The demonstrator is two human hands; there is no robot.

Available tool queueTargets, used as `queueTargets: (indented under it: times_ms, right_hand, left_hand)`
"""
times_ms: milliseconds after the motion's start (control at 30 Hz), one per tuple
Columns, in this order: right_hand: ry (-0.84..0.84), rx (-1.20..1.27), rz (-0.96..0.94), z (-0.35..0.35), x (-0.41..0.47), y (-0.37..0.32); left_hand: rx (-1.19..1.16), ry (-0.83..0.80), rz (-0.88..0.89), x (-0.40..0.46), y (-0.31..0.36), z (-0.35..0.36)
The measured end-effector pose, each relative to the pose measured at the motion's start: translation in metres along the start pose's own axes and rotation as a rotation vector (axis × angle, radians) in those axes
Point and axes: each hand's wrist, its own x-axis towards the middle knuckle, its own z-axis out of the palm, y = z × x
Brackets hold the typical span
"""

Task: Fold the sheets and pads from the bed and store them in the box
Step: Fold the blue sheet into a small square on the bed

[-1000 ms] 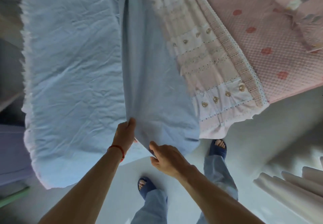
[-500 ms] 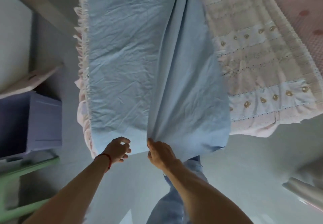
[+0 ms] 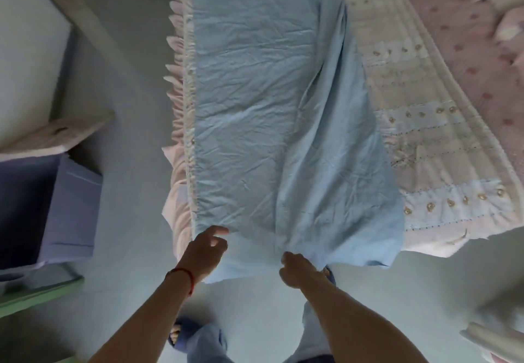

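The blue sheet [image 3: 255, 107] lies lengthwise on the bed [image 3: 425, 135], its near hem hanging over the foot toward 6 o'clock, with one layer lapped over from the 3 o'clock side. The right hand [image 3: 300, 272] pinches a bunched fold at the near hem; its grip is closed on the cloth. The left hand [image 3: 205, 252] sits at the hem's 9 o'clock corner, fingers loosely spread and touching the fabric, holding nothing as far as shows.

To fold well, I judge the left hand should take that corner firmly, then both should pull the hem taut and level so the edges match before doubling. The box [image 3: 65, 206] waits at 9 o'clock on the floor.
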Motion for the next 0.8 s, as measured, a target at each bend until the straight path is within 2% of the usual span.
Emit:
queueTargets:
  times_ms: [100,167,267,467,567,667,800]
  right_hand:
    - [0.147,0.137,0.024,0.000,-0.017,-0.064]
    - [0.274,0.209,0.012,-0.001,-0.035,-0.120]
    - [0.450,0.260,-0.075,-0.016,-0.055,-0.190]
    - [0.723,0.273,-0.244,-0.076,-0.073,-0.308]
    - [0.798,0.316,-0.302,-0.118,-0.048,-0.376]
    - [0.867,0.470,-0.371,-0.151,-0.012,-0.448]
    - [0.863,0.614,-0.415,-0.180,0.021,-0.521]
  left_hand:
    - [0.069,0.013,0.181,-0.010,-0.014,-0.068]
    - [0.209,0.007,0.294,-0.019,-0.021,-0.122]
    - [0.363,0.038,0.443,-0.024,-0.013,-0.194]
    - [0.314,0.126,0.705,0.000,0.034,-0.316]
    - [0.265,0.154,0.744,0.023,0.051,-0.364]
    - [0.253,0.194,0.762,0.054,0.060,-0.407]
    - [0.244,0.175,0.719,0.102,0.082,-0.466]
